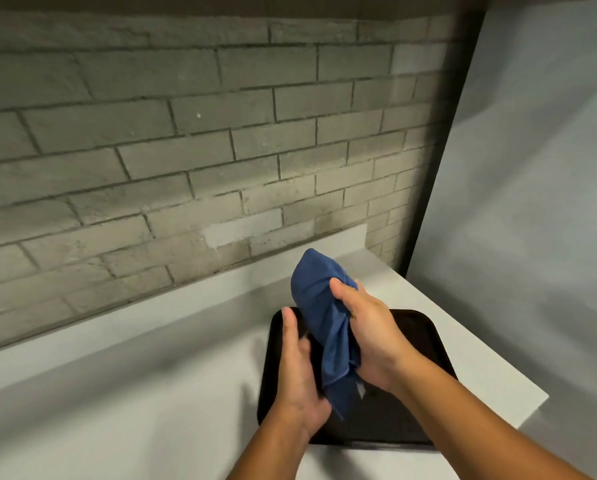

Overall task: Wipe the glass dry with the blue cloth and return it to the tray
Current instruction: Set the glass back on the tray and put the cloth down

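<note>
The blue cloth [319,306] is bunched into a tall bundle held above the black tray [390,420]. The glass is almost fully hidden inside the cloth; only a small clear glint [360,389] shows at the bundle's lower end. My right hand [370,330] is wrapped around the cloth from the right, thumb pressed on its front. My left hand [299,368] holds the lower left of the bundle, fingers extended upward along it. Both hands hover over the tray's middle.
The tray lies on a white counter [151,393] whose right edge [532,407] drops off just past the tray. A grey brick wall [186,150] rises behind the counter, and a pale panel [532,202] stands at the right.
</note>
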Demonstrator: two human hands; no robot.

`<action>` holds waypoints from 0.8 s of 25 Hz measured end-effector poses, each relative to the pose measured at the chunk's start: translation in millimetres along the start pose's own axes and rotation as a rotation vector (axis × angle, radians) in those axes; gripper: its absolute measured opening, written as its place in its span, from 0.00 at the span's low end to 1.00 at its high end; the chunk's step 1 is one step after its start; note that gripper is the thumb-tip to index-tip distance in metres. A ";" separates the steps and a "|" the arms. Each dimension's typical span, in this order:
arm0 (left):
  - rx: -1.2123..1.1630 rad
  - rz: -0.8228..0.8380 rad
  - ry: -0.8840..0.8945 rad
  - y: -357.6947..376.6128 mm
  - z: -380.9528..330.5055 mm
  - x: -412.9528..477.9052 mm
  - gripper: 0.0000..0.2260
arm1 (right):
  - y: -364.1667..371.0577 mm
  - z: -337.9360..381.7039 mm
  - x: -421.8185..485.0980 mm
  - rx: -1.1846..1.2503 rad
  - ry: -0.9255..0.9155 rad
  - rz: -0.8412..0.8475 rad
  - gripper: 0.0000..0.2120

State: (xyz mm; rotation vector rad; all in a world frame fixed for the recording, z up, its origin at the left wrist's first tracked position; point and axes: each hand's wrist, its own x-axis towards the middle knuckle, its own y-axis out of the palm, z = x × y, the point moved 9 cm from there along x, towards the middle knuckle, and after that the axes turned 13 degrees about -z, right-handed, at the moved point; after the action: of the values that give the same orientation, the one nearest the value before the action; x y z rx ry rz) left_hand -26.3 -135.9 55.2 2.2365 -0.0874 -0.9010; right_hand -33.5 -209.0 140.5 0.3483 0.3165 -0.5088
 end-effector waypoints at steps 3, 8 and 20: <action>-0.051 -0.003 0.030 -20.7 -20.7 -0.2 0.25 | 23.5 -18.1 3.6 -0.237 -0.050 0.075 0.17; 0.026 -0.058 0.084 -59.0 -45.0 9.1 0.17 | 46.9 -16.0 7.4 -0.852 -0.523 0.040 0.07; 0.824 -0.476 0.450 -189.6 -142.4 66.9 0.05 | 27.4 -47.4 15.7 -0.882 -0.333 0.061 0.19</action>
State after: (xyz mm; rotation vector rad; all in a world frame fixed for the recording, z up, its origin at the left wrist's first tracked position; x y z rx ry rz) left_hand 77.6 69.1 -33.5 3.2740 0.3597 -0.6175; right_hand -16.0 -174.2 98.9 -0.5772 0.1802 -0.3173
